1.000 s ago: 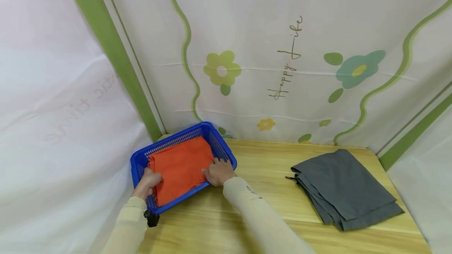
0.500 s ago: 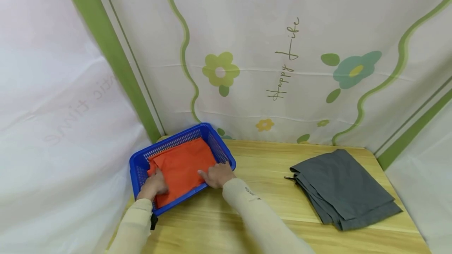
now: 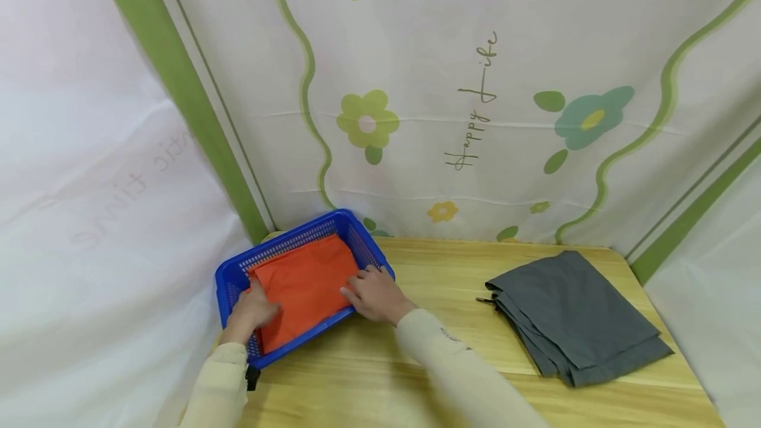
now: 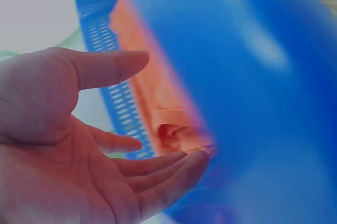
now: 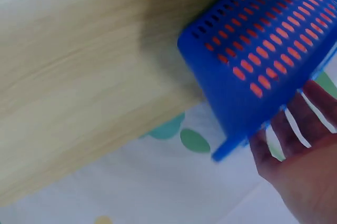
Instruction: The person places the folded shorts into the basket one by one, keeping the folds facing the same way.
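Note:
Folded orange cloth (image 3: 309, 286) lies flat inside a blue plastic basket (image 3: 315, 331) with slotted walls. My left hand (image 3: 252, 312) is inside the basket's left end, its fingers at the cloth's left edge. In the left wrist view the left hand (image 4: 100, 139) has its thumb spread well away from nearly straight fingers, with nothing between them. My right hand (image 3: 377, 294) lies at the basket's right rim, thumb stretched toward the cloth. From the right wrist, the fingers of the right hand (image 5: 305, 145) show spread along the rim of the basket (image 5: 221, 84).
Dark grey folded cloth (image 3: 579, 316) lies on the right of the wooden table (image 3: 440, 276), a thin black piece sticking out at its left. A white flowered curtain (image 3: 416, 71) stands behind the table, with more curtain on both sides.
My left hand has come in from the rim over the cloth's left edge, then shifted slightly left. The cloth's left corner lies flatter. My right hand has stayed near the right rim.

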Demonstrator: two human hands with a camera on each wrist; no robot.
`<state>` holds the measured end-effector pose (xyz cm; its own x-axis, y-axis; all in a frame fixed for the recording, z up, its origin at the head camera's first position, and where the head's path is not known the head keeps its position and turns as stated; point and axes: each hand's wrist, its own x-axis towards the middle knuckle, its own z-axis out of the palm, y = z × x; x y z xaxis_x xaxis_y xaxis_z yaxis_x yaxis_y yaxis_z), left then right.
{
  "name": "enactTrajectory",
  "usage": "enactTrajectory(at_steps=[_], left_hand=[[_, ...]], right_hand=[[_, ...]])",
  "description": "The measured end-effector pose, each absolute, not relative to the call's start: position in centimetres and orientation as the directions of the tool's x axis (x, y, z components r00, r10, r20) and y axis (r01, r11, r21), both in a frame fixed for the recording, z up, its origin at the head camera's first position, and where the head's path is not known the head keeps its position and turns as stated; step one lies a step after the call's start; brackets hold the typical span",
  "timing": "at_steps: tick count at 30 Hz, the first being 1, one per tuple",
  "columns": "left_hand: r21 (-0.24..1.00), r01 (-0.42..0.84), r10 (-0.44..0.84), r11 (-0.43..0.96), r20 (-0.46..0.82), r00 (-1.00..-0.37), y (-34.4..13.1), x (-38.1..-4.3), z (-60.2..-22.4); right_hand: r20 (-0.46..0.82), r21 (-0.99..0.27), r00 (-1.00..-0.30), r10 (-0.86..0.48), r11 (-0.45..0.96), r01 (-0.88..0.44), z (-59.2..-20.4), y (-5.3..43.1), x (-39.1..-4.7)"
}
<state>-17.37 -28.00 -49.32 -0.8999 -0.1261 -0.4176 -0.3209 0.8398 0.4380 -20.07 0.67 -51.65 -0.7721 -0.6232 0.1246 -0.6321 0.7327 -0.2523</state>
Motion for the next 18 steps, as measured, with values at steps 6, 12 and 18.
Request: enactTrajectory(at_steps=[6,12,18], left_hand=[[0.441,-0.251,-0.096,0.861,-0.344,-0.934,-26.6,-16.3,-47.7],[0.440,-0.137,-0.038,0.888,-0.226,-0.973,-23.8,-15.3,-46.4],[0.454,-0.010,0.028,0.891,-0.077,-0.997,-19.4,-14.4,-45.7]], right_hand=[[0.238,-0.220,-0.749,-0.619,0.716,-0.662,-50.6,4.0,-19.3],[0.233,-0.270,-0.791,-0.566,0.744,-0.612,-49.7,8.3,-18.3],[0.216,-0.277,-0.841,-0.496,0.795,-0.540,-49.9,13.4,-17.5]])
